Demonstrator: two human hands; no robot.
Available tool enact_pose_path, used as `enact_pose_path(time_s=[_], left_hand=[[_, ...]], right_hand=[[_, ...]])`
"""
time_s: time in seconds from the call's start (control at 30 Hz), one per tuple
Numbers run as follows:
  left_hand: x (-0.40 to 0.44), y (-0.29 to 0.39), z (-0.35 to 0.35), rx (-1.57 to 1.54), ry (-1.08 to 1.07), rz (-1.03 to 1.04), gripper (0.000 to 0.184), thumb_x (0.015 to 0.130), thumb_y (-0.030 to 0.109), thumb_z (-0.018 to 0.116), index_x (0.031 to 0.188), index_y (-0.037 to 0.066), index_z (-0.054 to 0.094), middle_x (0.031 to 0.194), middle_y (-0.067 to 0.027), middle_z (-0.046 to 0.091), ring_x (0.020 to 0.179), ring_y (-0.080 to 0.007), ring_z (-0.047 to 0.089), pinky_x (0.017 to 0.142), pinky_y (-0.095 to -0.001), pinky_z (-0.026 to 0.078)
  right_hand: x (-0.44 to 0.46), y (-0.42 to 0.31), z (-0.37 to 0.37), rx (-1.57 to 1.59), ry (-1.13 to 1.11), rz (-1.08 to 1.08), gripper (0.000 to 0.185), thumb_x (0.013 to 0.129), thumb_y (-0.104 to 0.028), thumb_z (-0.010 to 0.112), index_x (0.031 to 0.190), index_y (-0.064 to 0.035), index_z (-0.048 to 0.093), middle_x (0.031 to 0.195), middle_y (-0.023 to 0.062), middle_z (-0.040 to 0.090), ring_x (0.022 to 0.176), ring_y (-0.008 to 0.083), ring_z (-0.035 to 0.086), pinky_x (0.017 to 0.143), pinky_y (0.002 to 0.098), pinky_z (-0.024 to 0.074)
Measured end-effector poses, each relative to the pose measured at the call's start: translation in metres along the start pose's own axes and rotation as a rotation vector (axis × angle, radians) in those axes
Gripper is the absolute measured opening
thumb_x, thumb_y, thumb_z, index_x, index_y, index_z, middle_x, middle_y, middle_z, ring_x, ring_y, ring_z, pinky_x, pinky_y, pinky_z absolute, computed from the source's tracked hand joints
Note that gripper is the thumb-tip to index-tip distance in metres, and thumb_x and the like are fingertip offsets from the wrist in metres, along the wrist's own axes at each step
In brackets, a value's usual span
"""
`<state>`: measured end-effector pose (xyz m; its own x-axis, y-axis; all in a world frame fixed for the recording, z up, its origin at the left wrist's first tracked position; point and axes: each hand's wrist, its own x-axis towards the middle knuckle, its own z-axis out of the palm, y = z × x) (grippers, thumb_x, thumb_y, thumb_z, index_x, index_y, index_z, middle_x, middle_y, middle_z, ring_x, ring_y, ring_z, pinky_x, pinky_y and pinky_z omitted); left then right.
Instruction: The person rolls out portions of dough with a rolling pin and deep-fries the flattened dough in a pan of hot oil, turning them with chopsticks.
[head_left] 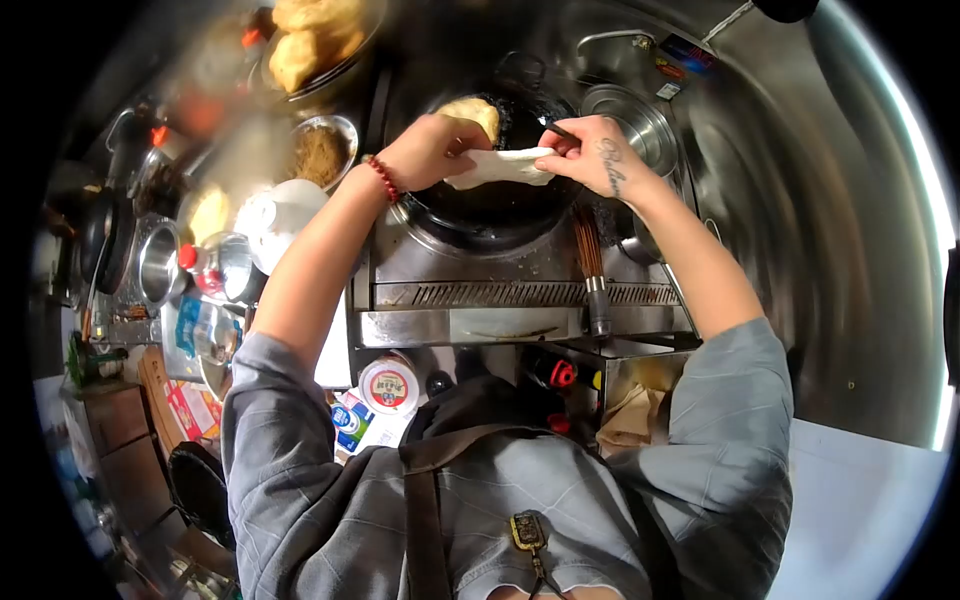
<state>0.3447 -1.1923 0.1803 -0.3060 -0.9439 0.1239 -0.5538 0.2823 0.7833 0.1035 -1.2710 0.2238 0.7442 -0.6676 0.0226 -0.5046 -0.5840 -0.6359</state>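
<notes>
A strip of white raw dough (pixel 500 169) is stretched between my two hands above a dark wok (pixel 470 238). My left hand (pixel 432 150), with a red bead bracelet at the wrist, pinches its left end. My right hand (pixel 592 155) pinches the right end between thumb and fingers. A thin dark stick (pixel 560 131) also pokes out of my right hand; the rest of it is hidden. Behind the dough, a puffed golden piece of fried dough (pixel 474 112) lies in the wok, partly covered by my left hand.
A bowl of fried dough pieces (pixel 312 50) stands at the upper left, near a bowl of brown powder (pixel 325 150). A bamboo wok brush (pixel 592 270) lies on the stove's right front. A round metal lid (pixel 635 125) sits beyond my right hand, beside a steel wall (pixel 830 200).
</notes>
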Motion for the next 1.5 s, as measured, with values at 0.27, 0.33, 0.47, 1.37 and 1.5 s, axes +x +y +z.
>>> enact_pose_path(time_s=[0.27, 0.33, 0.47, 1.37, 1.5], left_hand=[[0.034, -0.083, 0.040, 0.274, -0.033, -0.022, 0.018, 0.073, 0.000, 0.065, 0.090, 0.005, 0.070, 0.088, -0.0151, 0.067, 0.083, -0.0304, 0.064, 0.076, -0.0361, 0.051], [0.027, -0.079, 0.054, 0.307, -0.119, -0.077, 0.019, 0.073, -0.001, 0.066, 0.090, 0.005, 0.070, 0.091, -0.0150, 0.067, 0.087, -0.0301, 0.064, 0.077, -0.0356, 0.051], [0.017, -0.100, 0.097, 0.307, -0.163, -0.089, 0.016, 0.071, -0.001, 0.068, 0.086, 0.005, 0.071, 0.087, -0.0160, 0.068, 0.083, -0.0316, 0.066, 0.075, -0.0374, 0.052], [-0.430, 0.063, 0.128, 0.085, 0.536, -0.694, 0.023, 0.084, -0.002, 0.060, 0.106, 0.000, 0.066, 0.098, -0.0155, 0.069, 0.092, -0.0255, 0.067, 0.081, -0.0318, 0.052], [-0.468, 0.073, 0.168, 0.061, 0.631, -0.794, 0.022, 0.085, -0.001, 0.060, 0.106, 0.000, 0.066, 0.099, -0.0153, 0.069, 0.091, -0.0234, 0.067, 0.079, -0.0317, 0.052]], right_hand=[[0.043, 0.078, 0.062, -0.228, -0.090, 0.103, 0.021, 0.077, -0.022, 0.074, 0.094, -0.0106, 0.071, 0.089, 0.0102, 0.070, 0.085, 0.0276, 0.067, 0.076, 0.0369, 0.0515], [0.037, 0.081, 0.070, -0.307, -0.136, 0.079, 0.022, 0.077, -0.022, 0.073, 0.096, -0.0114, 0.071, 0.093, 0.0104, 0.070, 0.088, 0.0282, 0.066, 0.078, 0.0376, 0.0520], [0.022, 0.093, 0.089, -0.440, -0.217, -0.029, 0.025, 0.079, -0.019, 0.070, 0.103, -0.0110, 0.069, 0.101, 0.0096, 0.063, 0.097, 0.0291, 0.062, 0.080, 0.0380, 0.0524], [-0.005, 0.088, 0.123, 0.527, 0.524, 0.332, 0.017, 0.086, -0.015, 0.068, 0.087, 0.0019, 0.066, 0.074, 0.0091, 0.068, 0.066, 0.0169, 0.069, 0.056, 0.0257, 0.0539], [0.004, 0.134, 0.126, 0.570, 0.568, 0.462, 0.018, 0.088, -0.014, 0.064, 0.088, 0.0040, 0.065, 0.075, 0.0127, 0.068, 0.064, 0.0226, 0.070, 0.050, 0.0276, 0.0552]])
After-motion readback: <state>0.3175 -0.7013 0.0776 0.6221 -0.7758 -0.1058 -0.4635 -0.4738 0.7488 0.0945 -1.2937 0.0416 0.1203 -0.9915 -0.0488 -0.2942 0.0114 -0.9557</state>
